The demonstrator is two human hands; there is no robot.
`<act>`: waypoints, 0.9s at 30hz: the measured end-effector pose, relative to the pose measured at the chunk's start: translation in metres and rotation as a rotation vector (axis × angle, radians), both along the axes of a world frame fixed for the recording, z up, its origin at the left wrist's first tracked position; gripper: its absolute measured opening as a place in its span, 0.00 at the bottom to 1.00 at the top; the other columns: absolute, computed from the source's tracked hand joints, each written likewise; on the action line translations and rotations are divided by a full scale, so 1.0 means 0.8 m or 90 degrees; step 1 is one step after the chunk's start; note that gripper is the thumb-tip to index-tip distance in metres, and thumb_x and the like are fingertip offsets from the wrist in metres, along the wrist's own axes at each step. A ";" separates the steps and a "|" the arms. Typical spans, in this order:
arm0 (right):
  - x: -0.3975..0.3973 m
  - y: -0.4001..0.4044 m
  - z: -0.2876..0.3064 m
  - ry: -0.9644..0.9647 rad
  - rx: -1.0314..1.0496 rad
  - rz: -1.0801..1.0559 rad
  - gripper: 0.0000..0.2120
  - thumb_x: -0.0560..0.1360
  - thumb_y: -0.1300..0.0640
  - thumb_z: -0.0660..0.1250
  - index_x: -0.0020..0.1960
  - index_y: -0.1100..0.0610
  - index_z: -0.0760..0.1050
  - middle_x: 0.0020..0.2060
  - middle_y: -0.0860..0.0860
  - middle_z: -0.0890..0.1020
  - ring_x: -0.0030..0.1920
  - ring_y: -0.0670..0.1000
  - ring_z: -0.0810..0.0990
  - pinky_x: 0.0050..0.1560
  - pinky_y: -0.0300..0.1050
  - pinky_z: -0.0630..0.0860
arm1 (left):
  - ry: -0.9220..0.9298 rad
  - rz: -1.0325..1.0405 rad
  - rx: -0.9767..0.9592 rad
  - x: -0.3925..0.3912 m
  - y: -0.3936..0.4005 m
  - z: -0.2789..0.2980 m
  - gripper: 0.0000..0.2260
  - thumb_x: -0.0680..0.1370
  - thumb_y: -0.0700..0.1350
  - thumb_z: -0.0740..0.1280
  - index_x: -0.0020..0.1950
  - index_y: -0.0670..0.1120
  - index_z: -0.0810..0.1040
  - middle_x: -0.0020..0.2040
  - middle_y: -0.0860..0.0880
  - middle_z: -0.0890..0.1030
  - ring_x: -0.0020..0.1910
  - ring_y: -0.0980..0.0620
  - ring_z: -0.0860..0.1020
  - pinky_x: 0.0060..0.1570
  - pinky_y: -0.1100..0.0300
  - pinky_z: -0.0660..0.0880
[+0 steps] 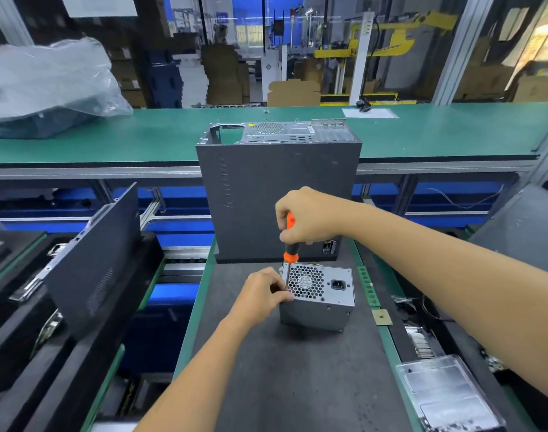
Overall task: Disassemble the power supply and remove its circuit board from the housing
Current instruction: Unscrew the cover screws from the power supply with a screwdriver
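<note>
A dark mat [297, 369] with green edging covers the bench, a green conveyor [141, 141] crosses at 12 o'clock, and a factory floor with cartons lies beyond. The grey steel supply [318, 302] sits mid-mat, honeycomb fan grille and socket facing up, a black PC case [276, 194] upright just behind it at 12. The left hand [261, 294] grips its 9 o'clock edge, while the right hand [310, 218] clasps an orange screwdriver [289, 241] standing upright at that corner.

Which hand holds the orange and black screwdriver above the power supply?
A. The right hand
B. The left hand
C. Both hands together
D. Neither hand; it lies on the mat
A. The right hand grips the handle of the screwdriver, whose shaft points down at the power supply, while the left hand holds the unit's left edge.
</note>
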State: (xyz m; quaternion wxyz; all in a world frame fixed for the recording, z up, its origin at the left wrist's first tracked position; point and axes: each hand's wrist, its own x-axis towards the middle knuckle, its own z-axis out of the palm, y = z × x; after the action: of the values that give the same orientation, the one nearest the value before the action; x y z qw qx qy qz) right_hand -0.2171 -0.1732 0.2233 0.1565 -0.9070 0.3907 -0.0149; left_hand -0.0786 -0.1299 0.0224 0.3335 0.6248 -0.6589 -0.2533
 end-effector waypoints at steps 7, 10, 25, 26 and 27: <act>-0.012 -0.011 0.000 -0.077 0.048 -0.063 0.03 0.67 0.57 0.70 0.40 0.55 0.76 0.22 0.44 0.78 0.22 0.47 0.77 0.23 0.36 0.69 | -0.081 -0.020 -0.026 -0.006 0.003 -0.007 0.11 0.75 0.48 0.70 0.37 0.52 0.69 0.37 0.57 0.71 0.37 0.59 0.70 0.39 0.66 0.65; -0.015 -0.019 0.004 -0.024 0.068 -0.062 0.07 0.68 0.57 0.71 0.42 0.57 0.75 0.30 0.47 0.81 0.24 0.47 0.80 0.24 0.34 0.69 | -0.078 0.006 -0.060 0.001 -0.001 -0.006 0.09 0.74 0.44 0.70 0.38 0.49 0.72 0.35 0.57 0.73 0.36 0.56 0.71 0.37 0.67 0.65; -0.026 -0.018 -0.159 -0.014 0.183 -0.170 0.06 0.73 0.55 0.64 0.44 0.56 0.70 0.35 0.49 0.74 0.30 0.47 0.70 0.29 0.42 0.64 | 0.000 0.237 0.044 0.095 -0.010 -0.075 0.09 0.77 0.34 0.62 0.44 0.43 0.81 0.39 0.45 0.81 0.40 0.44 0.80 0.43 0.53 0.77; -0.024 -0.020 -0.164 -0.023 0.182 -0.172 0.05 0.73 0.54 0.64 0.43 0.55 0.69 0.35 0.48 0.74 0.31 0.47 0.70 0.30 0.43 0.64 | -0.013 0.236 0.046 0.095 -0.010 -0.082 0.09 0.77 0.35 0.63 0.42 0.43 0.80 0.38 0.46 0.81 0.40 0.44 0.79 0.44 0.54 0.76; -0.022 -0.022 -0.167 -0.029 0.183 -0.175 0.05 0.73 0.54 0.64 0.43 0.55 0.69 0.35 0.48 0.74 0.31 0.48 0.69 0.31 0.43 0.63 | -0.033 0.230 0.044 0.095 -0.011 -0.089 0.08 0.77 0.36 0.64 0.41 0.44 0.80 0.39 0.47 0.79 0.41 0.46 0.77 0.44 0.56 0.74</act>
State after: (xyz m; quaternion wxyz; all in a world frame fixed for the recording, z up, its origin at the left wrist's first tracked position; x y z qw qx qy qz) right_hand -0.2347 -0.1909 0.0897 0.2901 -0.8126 0.5054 -0.0009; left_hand -0.0030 -0.1391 -0.0485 0.3348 0.7506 -0.5349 -0.1957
